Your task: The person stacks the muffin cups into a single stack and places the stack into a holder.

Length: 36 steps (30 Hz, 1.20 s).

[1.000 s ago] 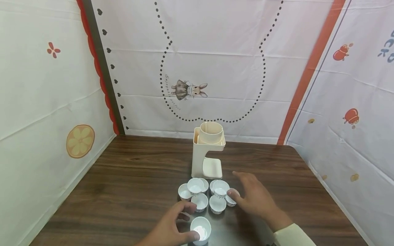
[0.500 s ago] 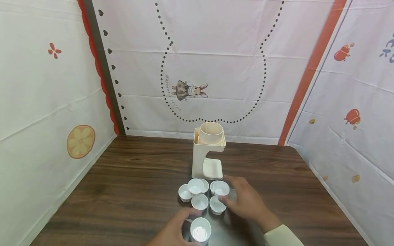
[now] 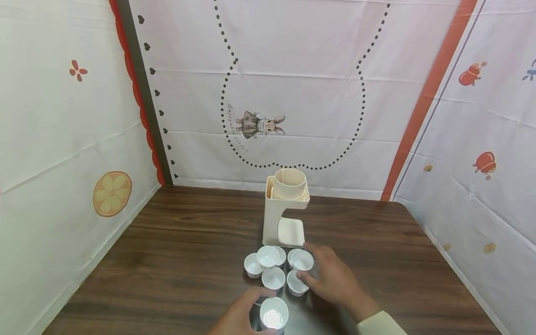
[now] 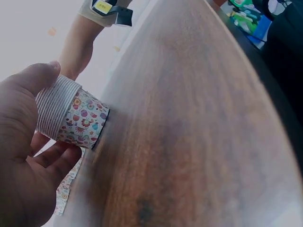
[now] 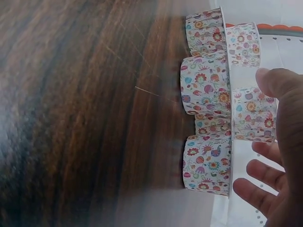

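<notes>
In the left wrist view, my left hand [image 4: 28, 127] holds a nested stack of floral paper baking cups [image 4: 85, 118] between thumb and fingers. From the head view this stack [image 3: 274, 314] stands near the table's front, its top cup facing up. My right hand [image 3: 335, 281] is around the upper cup [image 3: 302, 259] of the right cluster, thumb in front and fingers behind. The right wrist view shows its thumb at the rim edge of that upper cup [image 5: 255, 116], which rests across lower cups [image 5: 206, 85]. A left cluster has an upper cup [image 3: 268, 257] on several lower ones.
Behind the cups stands a cream C-shaped holder [image 3: 272, 221] with a round cylinder [image 3: 290, 186] in its top. Printed white cloth [image 3: 188, 116] walls off the back and both sides of the dark wood table [image 3: 188, 260].
My right hand has moved left, from beside the right cluster to around its upper cup. My left hand has closed in around the stack. The cups have not visibly shifted.
</notes>
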Tool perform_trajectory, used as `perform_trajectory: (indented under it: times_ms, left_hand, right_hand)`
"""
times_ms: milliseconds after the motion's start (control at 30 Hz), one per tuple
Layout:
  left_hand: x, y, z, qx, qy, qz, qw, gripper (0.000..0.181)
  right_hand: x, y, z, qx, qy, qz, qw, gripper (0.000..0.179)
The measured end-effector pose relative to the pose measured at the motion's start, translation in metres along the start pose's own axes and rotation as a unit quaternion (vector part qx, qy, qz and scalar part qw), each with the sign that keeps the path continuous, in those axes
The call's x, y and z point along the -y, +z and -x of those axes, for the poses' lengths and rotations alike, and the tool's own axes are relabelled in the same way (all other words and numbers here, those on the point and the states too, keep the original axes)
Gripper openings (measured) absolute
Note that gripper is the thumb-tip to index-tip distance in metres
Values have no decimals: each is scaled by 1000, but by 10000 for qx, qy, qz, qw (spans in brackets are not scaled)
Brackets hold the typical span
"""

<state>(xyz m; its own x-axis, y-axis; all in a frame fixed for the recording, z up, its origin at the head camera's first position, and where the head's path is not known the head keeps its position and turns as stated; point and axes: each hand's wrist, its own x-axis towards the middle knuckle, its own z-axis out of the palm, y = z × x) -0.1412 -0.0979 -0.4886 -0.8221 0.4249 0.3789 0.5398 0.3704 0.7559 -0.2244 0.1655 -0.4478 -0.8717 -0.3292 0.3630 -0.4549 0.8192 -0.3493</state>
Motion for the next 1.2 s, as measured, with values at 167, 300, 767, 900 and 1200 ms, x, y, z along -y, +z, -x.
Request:
perform_trajectory:
  times_ms: [167,300,767,900,1200]
  left_hand:
    - [-3,-1,2,4,-274,184,9995,62]
    - [-4,-1,2,18,-477,207,9986,62]
    - [-9,1,2,-66,-775,299,9965,63]
    - [-9,2,2,-85,-828,287,9961,62]
    - [-9,3,-1,-107,-997,30,9950,63]
  right_hand:
    - [2,1,0,-35,-3,41,10000,69]
    - [3,1,0,1,36,38,10000,69]
    - [14,-13,4,-113,83,-168,9998,72]
    - [20,-18,8,-202,-95,-277,9994,72]
    - [36,-27,21,-357,-595,-307,9971,76]
